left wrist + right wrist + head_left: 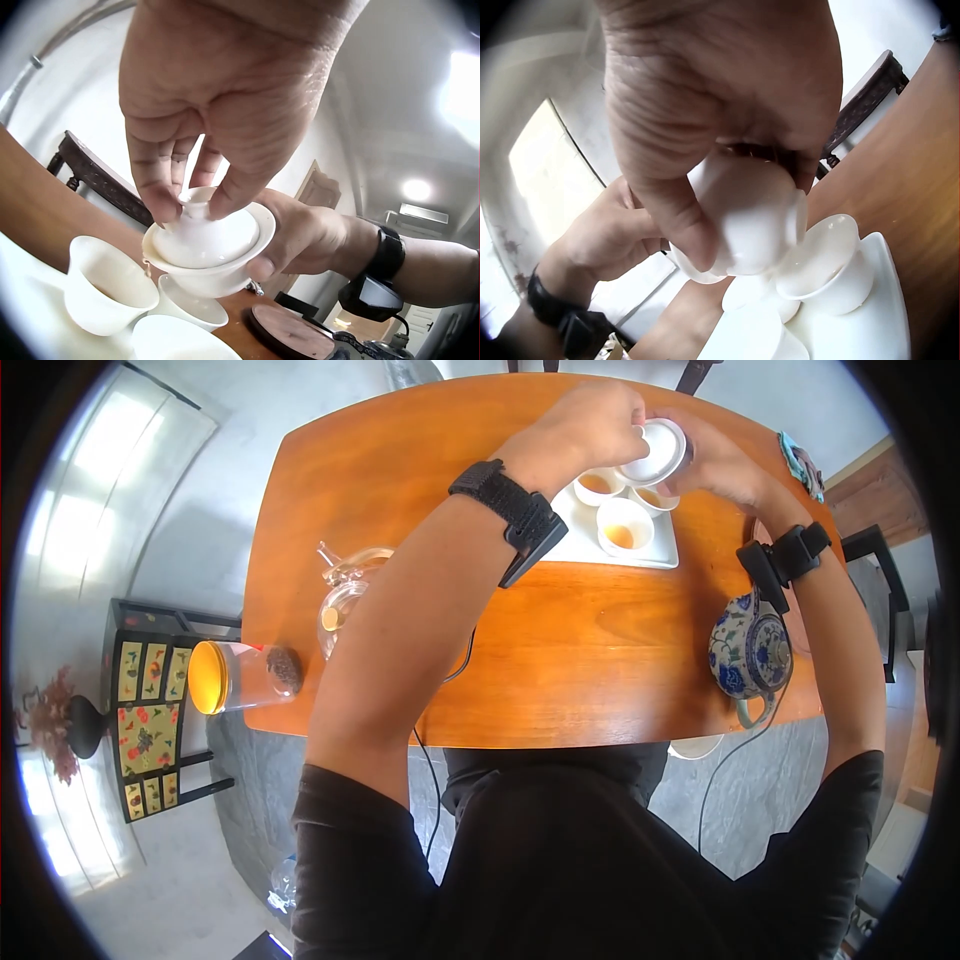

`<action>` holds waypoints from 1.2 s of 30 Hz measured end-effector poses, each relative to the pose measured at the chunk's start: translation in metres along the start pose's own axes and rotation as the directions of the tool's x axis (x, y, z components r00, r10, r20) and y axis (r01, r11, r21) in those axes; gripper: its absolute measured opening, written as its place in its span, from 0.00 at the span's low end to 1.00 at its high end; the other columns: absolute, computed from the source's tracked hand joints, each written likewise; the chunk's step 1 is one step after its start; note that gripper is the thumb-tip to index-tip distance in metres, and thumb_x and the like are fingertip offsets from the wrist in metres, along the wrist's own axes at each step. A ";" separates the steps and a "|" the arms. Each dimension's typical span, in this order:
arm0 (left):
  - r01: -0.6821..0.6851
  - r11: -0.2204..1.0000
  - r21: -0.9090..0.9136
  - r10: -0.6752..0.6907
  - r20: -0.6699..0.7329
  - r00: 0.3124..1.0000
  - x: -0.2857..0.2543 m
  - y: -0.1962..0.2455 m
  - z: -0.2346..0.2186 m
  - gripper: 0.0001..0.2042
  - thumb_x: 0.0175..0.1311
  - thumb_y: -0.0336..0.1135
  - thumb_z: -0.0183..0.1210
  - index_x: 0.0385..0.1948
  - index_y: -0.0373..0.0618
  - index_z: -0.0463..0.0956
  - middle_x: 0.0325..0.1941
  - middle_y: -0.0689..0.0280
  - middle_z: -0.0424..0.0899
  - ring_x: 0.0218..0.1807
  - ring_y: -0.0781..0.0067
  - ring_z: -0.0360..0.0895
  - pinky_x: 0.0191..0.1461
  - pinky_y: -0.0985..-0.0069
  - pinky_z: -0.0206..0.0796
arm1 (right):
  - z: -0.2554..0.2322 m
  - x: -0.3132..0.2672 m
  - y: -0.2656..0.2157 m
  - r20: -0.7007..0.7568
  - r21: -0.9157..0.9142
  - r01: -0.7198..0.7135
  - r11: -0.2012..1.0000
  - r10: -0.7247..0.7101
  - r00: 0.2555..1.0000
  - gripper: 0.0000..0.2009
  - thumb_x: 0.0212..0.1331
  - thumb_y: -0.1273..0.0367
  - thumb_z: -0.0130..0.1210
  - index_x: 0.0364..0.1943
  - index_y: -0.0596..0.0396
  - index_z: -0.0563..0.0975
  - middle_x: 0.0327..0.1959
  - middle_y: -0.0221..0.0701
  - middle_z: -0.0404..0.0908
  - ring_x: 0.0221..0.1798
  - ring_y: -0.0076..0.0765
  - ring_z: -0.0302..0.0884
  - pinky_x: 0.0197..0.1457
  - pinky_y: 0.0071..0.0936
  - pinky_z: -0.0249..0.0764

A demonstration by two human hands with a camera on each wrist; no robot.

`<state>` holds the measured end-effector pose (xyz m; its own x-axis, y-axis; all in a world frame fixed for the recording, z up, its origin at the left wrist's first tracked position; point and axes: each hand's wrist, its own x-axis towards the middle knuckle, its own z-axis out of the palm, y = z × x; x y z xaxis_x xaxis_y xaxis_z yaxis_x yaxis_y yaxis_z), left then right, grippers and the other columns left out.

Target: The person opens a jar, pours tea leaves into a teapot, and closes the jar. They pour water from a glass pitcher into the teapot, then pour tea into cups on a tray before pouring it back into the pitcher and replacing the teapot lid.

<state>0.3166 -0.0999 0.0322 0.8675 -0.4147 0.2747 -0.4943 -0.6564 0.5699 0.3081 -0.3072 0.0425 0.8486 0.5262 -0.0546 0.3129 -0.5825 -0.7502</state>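
A white lidded bowl (750, 210) hangs tilted above several white cups, gripped around its body by my right hand (727, 97). In the left wrist view, the thumb and fingers of my left hand (217, 97) pinch the knob of its white lid (206, 236). A little liquid shows at the bowl's rim on the side over the cups. Below, one cup (612, 520) on the white tray (655, 558) holds amber liquid, and another cup (598, 482) beside it also has amber liquid inside.
A glass teapot (335, 600) and a yellow-lidded jar (245, 676) are at the table's left. A blue-and-white teapot (735, 660) stands at the right near the front edge, below my right forearm. A round brown board (289, 334) lies behind it.
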 end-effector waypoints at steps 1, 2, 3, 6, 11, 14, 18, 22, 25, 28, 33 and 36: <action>-0.019 1.000 0.002 0.019 -0.002 1.000 -0.001 -0.001 0.000 0.15 0.48 0.34 0.68 0.39 0.42 0.86 0.37 0.50 0.87 0.41 0.53 0.86 0.47 0.64 0.77 | 0.000 0.001 0.001 0.008 0.006 -0.002 1.000 0.002 1.000 0.40 0.40 0.71 0.72 0.66 0.52 0.70 0.56 0.38 0.79 0.63 0.43 0.74 0.71 0.36 0.67; -0.017 1.000 0.000 0.017 0.000 1.000 -0.001 -0.002 0.001 0.15 0.48 0.34 0.68 0.39 0.42 0.86 0.37 0.50 0.87 0.41 0.53 0.86 0.47 0.64 0.77 | 0.001 0.001 0.002 0.017 0.014 -0.004 1.000 0.004 1.000 0.41 0.40 0.71 0.72 0.66 0.52 0.69 0.56 0.38 0.79 0.63 0.43 0.74 0.72 0.36 0.67; 0.002 1.000 0.001 -0.002 0.020 1.000 0.000 -0.002 0.002 0.14 0.48 0.34 0.68 0.39 0.42 0.86 0.37 0.50 0.87 0.41 0.54 0.86 0.47 0.64 0.77 | 0.001 0.001 0.003 0.018 0.015 -0.007 1.000 0.006 1.000 0.41 0.40 0.71 0.72 0.66 0.52 0.69 0.56 0.38 0.79 0.63 0.43 0.74 0.72 0.36 0.67; 0.019 1.000 0.011 -0.019 0.034 0.999 0.000 -0.001 0.003 0.14 0.49 0.35 0.68 0.39 0.43 0.86 0.36 0.51 0.87 0.40 0.55 0.86 0.47 0.65 0.77 | 0.003 0.000 0.002 -0.001 -0.030 -0.005 1.000 0.005 1.000 0.40 0.40 0.71 0.72 0.65 0.52 0.70 0.56 0.38 0.79 0.63 0.44 0.74 0.72 0.37 0.67; -0.004 1.000 0.016 0.004 0.001 1.000 0.002 -0.003 0.007 0.14 0.49 0.35 0.68 0.38 0.43 0.86 0.36 0.51 0.87 0.40 0.55 0.86 0.46 0.65 0.77 | 0.003 0.000 0.003 0.001 -0.004 0.000 1.000 0.000 1.000 0.40 0.40 0.71 0.73 0.65 0.52 0.70 0.55 0.39 0.80 0.63 0.45 0.75 0.72 0.37 0.66; -0.007 1.000 0.012 0.007 -0.013 1.000 0.001 -0.004 0.007 0.14 0.49 0.35 0.68 0.38 0.43 0.86 0.36 0.52 0.88 0.39 0.55 0.86 0.46 0.65 0.77 | 0.004 -0.002 0.000 -0.006 -0.020 -0.013 1.000 0.013 1.000 0.40 0.40 0.71 0.72 0.65 0.52 0.70 0.55 0.39 0.80 0.62 0.44 0.75 0.72 0.36 0.66; -0.004 1.000 0.010 0.004 -0.005 1.000 0.000 -0.003 0.004 0.14 0.48 0.35 0.68 0.38 0.43 0.86 0.35 0.52 0.88 0.39 0.55 0.86 0.45 0.65 0.77 | 0.003 0.001 0.000 0.009 -0.018 -0.008 1.000 0.008 1.000 0.40 0.40 0.70 0.72 0.65 0.51 0.70 0.55 0.39 0.80 0.63 0.44 0.75 0.72 0.36 0.66; 0.013 1.000 0.025 -0.013 -0.001 1.000 -0.002 -0.001 0.000 0.14 0.47 0.35 0.68 0.38 0.42 0.86 0.35 0.52 0.88 0.39 0.55 0.86 0.45 0.66 0.77 | 0.003 0.002 -0.001 0.024 -0.006 -0.008 1.000 0.008 1.000 0.40 0.40 0.70 0.72 0.66 0.51 0.69 0.56 0.39 0.79 0.63 0.44 0.74 0.73 0.37 0.65; 0.038 0.999 0.023 -0.039 0.041 0.998 -0.005 0.004 -0.007 0.15 0.47 0.34 0.67 0.39 0.43 0.86 0.36 0.51 0.88 0.39 0.55 0.86 0.47 0.67 0.77 | 0.004 0.002 -0.001 0.018 -0.012 -0.012 1.000 0.013 1.000 0.41 0.40 0.69 0.73 0.66 0.50 0.69 0.57 0.39 0.79 0.64 0.45 0.73 0.74 0.38 0.64; -0.035 0.994 -0.107 0.039 0.033 0.999 -0.010 0.006 -0.016 0.08 0.53 0.30 0.62 0.30 0.36 0.82 0.33 0.43 0.85 0.39 0.45 0.85 0.45 0.58 0.76 | 0.004 0.001 -0.001 0.012 -0.021 -0.018 1.000 0.018 1.000 0.42 0.39 0.68 0.74 0.66 0.50 0.69 0.57 0.39 0.79 0.65 0.45 0.73 0.74 0.38 0.64; -0.035 0.994 -0.102 0.038 0.027 0.999 -0.011 0.008 -0.017 0.07 0.52 0.30 0.62 0.29 0.36 0.82 0.32 0.44 0.85 0.39 0.46 0.86 0.44 0.59 0.76 | 0.004 0.001 -0.003 0.019 -0.039 -0.017 0.999 0.018 1.000 0.43 0.38 0.68 0.74 0.67 0.50 0.69 0.58 0.40 0.78 0.65 0.46 0.73 0.75 0.38 0.63; -0.043 0.993 -0.106 0.046 0.024 0.999 -0.010 0.009 -0.017 0.08 0.52 0.30 0.62 0.30 0.35 0.82 0.31 0.43 0.85 0.38 0.46 0.86 0.44 0.59 0.76 | 0.003 0.000 -0.001 0.010 -0.038 -0.016 0.999 0.017 1.000 0.43 0.38 0.68 0.74 0.67 0.50 0.68 0.58 0.39 0.78 0.65 0.46 0.73 0.75 0.38 0.63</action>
<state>0.3043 -0.0905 0.0476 0.8424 -0.4590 0.2821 -0.5224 -0.5678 0.6362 0.3067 -0.3052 0.0413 0.8495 0.5225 -0.0736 0.3149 -0.6139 -0.7238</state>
